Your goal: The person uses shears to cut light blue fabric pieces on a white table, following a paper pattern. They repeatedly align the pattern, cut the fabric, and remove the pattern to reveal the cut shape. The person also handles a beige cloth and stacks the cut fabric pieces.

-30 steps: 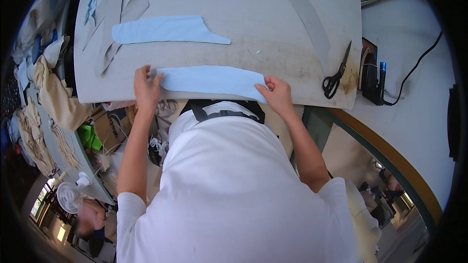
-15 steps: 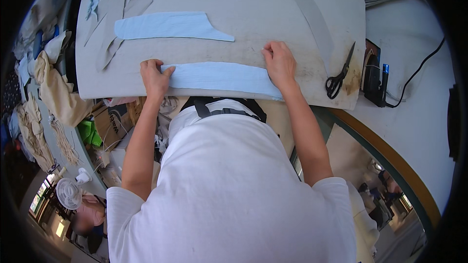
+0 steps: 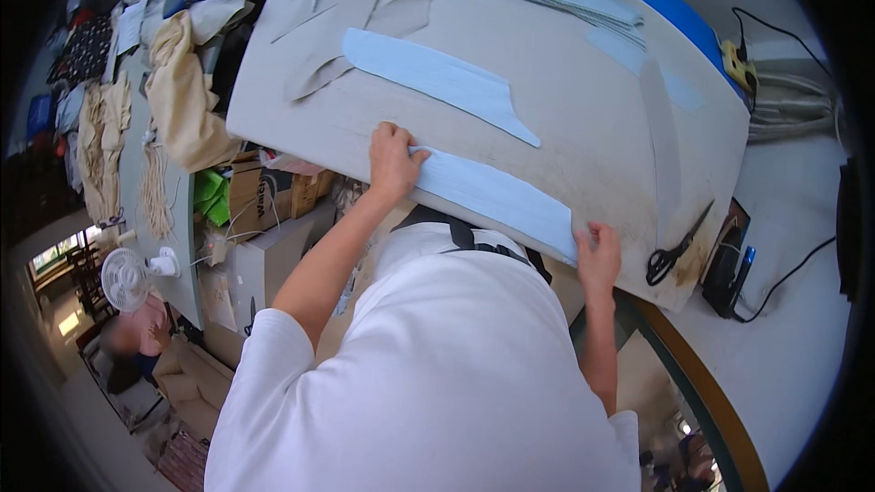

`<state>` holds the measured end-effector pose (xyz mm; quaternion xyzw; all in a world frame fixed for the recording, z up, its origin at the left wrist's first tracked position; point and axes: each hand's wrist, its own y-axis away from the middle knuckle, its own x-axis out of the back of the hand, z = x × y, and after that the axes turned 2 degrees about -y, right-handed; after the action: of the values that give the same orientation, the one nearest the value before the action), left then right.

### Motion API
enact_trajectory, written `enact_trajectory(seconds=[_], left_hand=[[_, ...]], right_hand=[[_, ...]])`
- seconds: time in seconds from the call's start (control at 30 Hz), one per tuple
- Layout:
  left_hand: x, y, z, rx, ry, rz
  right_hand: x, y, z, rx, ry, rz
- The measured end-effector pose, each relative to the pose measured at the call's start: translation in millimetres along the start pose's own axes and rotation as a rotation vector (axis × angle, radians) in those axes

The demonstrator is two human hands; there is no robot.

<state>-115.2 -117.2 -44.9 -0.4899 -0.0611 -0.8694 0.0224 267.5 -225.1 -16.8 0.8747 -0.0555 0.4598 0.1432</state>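
A long light blue fabric piece (image 3: 501, 196) lies along the near edge of the table. At its left end my left hand (image 3: 396, 164) pinches the fabric between thumb and bent fingers. My right hand (image 3: 598, 257) is at the other end, with curled fingers against the right-hand edge; its grip there is partly hidden. Farther in lies another light blue fabric piece (image 3: 437, 82), flat, with a pointed right tip. Neither hand touches that one.
Black scissors (image 3: 673, 260) lie near the table's right corner, beside a long grey pattern strip (image 3: 658, 146). A folded light blue fabric stack (image 3: 561, 2) sits at the back. Grey strips (image 3: 396, 0) lie at the far left. Outside the right edge stands a black device (image 3: 725, 269) with a cord.
The view has turned, so the table appears tilted and more of its back shows. My right hand has come down to the near fabric's right edge; my left hand stays at its left end.
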Motion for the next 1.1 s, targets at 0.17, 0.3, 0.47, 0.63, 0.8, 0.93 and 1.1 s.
enact_trajectory(seconds=[0.17, 0.3, 0.47, 0.63, 0.8, 0.93, 1.1], left_hand=[[15, 1, 19, 0.215, 0.158, -0.169], [18, 7, 19, 0.392, 0.376, -0.055], [5, 9, -13, 0.451, 0.727, -0.118], [24, -7, -11, 0.351, 0.741, -0.042], [58, -65, -45, 0.237, 0.776, 0.040], [93, -113, -55, 0.203, 0.801, 0.064], [114, -160, -54, 0.263, 0.704, 0.004]], right_hand=[[-35, 2, -39, 0.112, 0.093, 0.036], [-40, 1, -39, 0.014, 0.011, -0.046], [-38, 0, -37, -0.093, -0.273, -0.052], [-32, -6, -53, -0.141, -0.410, -0.067], [-56, -40, -108, -0.064, -0.571, -0.048], [-53, -83, -157, 0.005, -0.343, -0.092], [-71, -117, -188, 0.033, -0.422, -0.019]])
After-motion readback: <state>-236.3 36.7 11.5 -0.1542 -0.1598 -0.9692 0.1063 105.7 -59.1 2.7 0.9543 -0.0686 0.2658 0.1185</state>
